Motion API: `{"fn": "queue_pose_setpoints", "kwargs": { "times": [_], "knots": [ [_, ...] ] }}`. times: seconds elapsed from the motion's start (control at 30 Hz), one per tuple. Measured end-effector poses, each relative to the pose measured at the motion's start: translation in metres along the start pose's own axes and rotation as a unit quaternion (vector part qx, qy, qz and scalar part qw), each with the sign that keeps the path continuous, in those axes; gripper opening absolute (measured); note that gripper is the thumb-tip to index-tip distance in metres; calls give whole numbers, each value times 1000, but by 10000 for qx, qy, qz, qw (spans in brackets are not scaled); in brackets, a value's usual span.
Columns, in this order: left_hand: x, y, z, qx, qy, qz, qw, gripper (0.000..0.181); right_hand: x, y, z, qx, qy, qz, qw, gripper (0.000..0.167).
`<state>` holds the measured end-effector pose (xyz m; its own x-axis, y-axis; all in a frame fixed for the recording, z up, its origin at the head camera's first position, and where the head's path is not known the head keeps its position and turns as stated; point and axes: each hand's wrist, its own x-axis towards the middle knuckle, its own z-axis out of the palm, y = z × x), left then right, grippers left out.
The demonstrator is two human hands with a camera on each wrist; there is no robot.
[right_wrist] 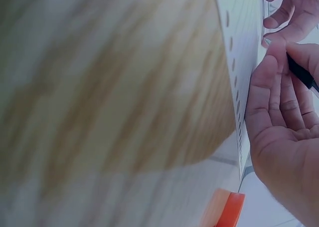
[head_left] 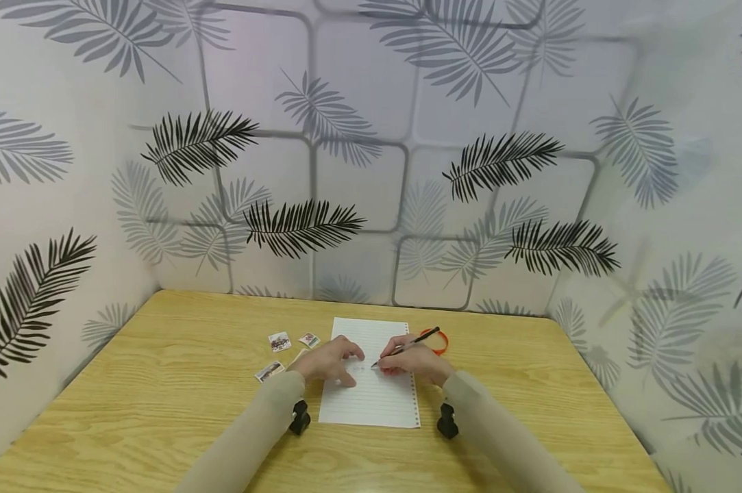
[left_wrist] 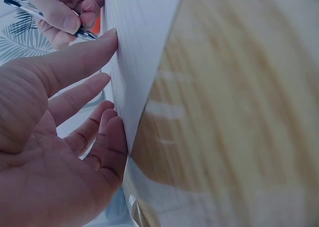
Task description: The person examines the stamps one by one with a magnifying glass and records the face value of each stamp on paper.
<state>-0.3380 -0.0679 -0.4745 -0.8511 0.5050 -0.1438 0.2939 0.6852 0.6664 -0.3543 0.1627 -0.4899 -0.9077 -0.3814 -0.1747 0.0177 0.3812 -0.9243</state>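
Note:
A lined sheet of paper (head_left: 371,407) with a row of holes along its right edge lies on the wooden table. My right hand (head_left: 410,361) pinches a pen (head_left: 431,333) with a dark grip, its tip at the sheet near some small faint marks. In the right wrist view, thumb and fingers close round the pen (right_wrist: 300,73). My left hand (head_left: 329,361) rests on the left part of the sheet, fingers spread and gently bent. The left wrist view shows its fingertips (left_wrist: 113,37) touching the paper, with nothing held.
Several small picture cards lie left of the sheet, among them one with a vehicle-like print (head_left: 279,342) and a nearer one (head_left: 269,371). An orange ring (head_left: 446,342) lies behind my right hand. Leaf-patterned walls (head_left: 358,171) enclose the wooden table (head_left: 161,383).

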Motion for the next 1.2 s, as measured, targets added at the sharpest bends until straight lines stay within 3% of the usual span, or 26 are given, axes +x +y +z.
{"fn": "queue_pose_setpoints", "kwargs": {
  "times": [0.73,1.07,1.2],
  "knots": [
    [1,-1,1,-46,17,-25,10000,47,2,1,0,-132,4,9,9999,13],
    [-1,1,1,90,1,185,9998,47,-2,-1,0,-331,103,18,9994,11],
    [-1,-1,0,145,59,132,9998,47,-3,-1,2,-549,80,-50,9984,14]
  ]
}}
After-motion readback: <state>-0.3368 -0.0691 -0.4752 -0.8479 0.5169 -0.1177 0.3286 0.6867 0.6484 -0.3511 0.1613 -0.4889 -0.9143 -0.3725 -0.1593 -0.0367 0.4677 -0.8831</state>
